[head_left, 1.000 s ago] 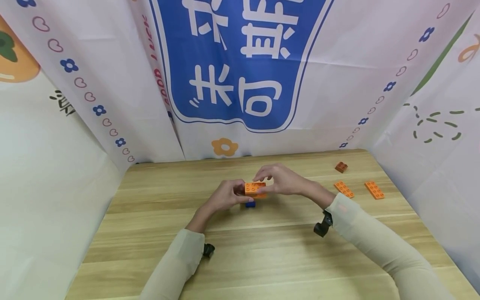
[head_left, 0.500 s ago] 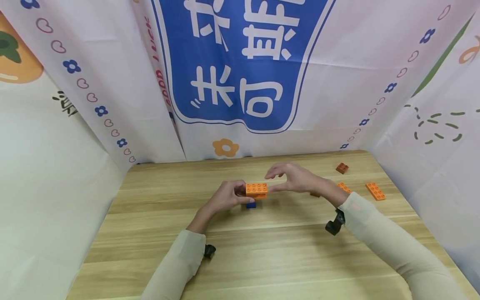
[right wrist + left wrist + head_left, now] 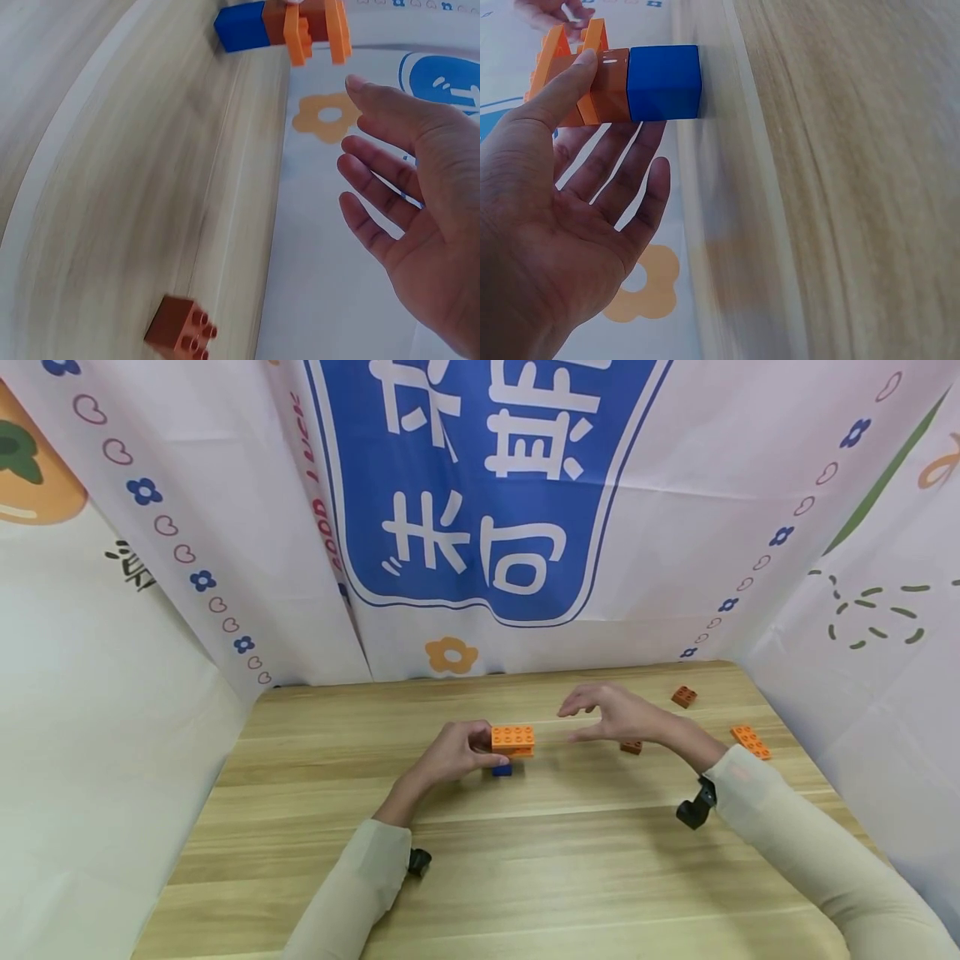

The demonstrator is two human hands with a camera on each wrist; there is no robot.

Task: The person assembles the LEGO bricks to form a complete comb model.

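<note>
My left hand (image 3: 452,750) pinches a small tower of toy building bricks between thumb and fingers, at mid-table. At its bottom is a blue brick (image 3: 664,82). Above come a brown brick (image 3: 610,86), a thin orange plate (image 3: 298,37), more brown, and a studded orange plate (image 3: 513,737) on top. Both orange plates jut out to the right past the column. Apart from the tower, to its right, my right hand (image 3: 618,714) is raised with fingers loosely bent and nothing in them. Below its wrist a loose brown brick (image 3: 632,747) lies on the table, also in the right wrist view.
Toward the back right of the wooden table (image 3: 525,877) lie another brown brick (image 3: 684,696) and a loose orange plate (image 3: 751,742). Printed white cloth (image 3: 660,568) hangs behind and at both sides.
My right hand has come off the top orange plate and moved right, uncovering a brown brick; its forearm now hides one loose orange plate. My left hand keeps its hold on the tower.
</note>
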